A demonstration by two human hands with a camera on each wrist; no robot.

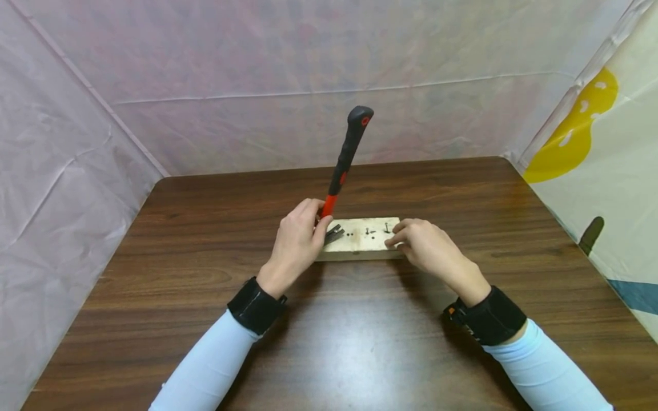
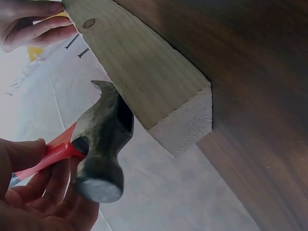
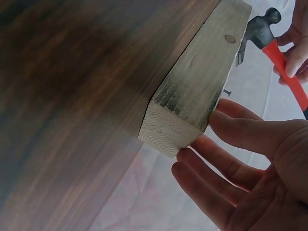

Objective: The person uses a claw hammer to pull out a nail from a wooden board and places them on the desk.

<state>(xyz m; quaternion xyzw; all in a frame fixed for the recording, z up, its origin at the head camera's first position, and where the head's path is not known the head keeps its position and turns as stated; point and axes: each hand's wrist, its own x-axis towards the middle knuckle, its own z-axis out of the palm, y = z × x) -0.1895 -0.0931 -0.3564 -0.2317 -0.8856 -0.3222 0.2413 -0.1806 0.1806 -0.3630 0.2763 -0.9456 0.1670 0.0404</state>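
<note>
A claw hammer with a black and red handle stands tilted over a pale wooden block. My left hand holds the red part of the handle just by the metal head. The head is at the block's left end, its claw close to the top face. Two nails stick up from the right half of that face, among small dark holes. My right hand is at the block's right end; in the right wrist view its thumb and fingers touch the edge, loosely bent.
The block lies on a brown wood-grain table. Pale sheeting hangs behind and at the left of the table. A sheet with a yellow shape hangs at the right.
</note>
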